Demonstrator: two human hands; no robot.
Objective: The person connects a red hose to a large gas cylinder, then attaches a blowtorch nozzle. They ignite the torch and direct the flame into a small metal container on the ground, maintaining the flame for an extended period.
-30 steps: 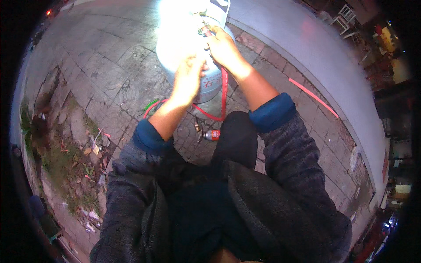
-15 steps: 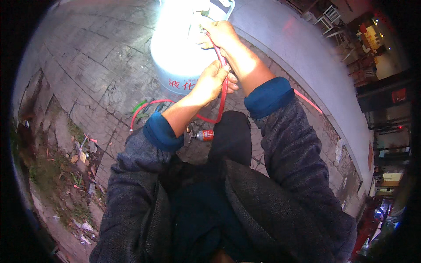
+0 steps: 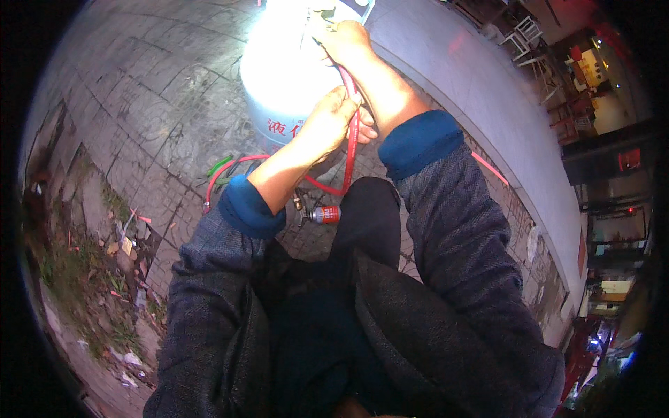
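A grey-white gas cylinder [image 3: 268, 111] stands upright on the paving ahead of me, its upper part washed out by bright light. My left hand [image 3: 336, 120] is closed around a red rubber hose [image 3: 353, 150] beside the cylinder. Farther up, my right hand [image 3: 343, 42] is at the cylinder's top with its fingers bent inward. Glare and the hand itself hide what those fingers grip. The hose runs from under the right hand through my left hand, then loops down by my knee and off to the left.
A small red and silver canister [image 3: 325, 214] with a brass-coloured fitting lies by my knee. Green-handled pliers [image 3: 221, 166] lie near the hose's left stretch. Rubble and weeds [image 3: 115, 279] border the paving at left. A pale kerb [image 3: 446, 83] curves along the right, with a chair [image 3: 523, 35] beyond.
My right hand has shifted slightly farther over the cylinder's top, and the metal piece seen at its fingers before is now hidden. The left hand keeps its hold on the hose.
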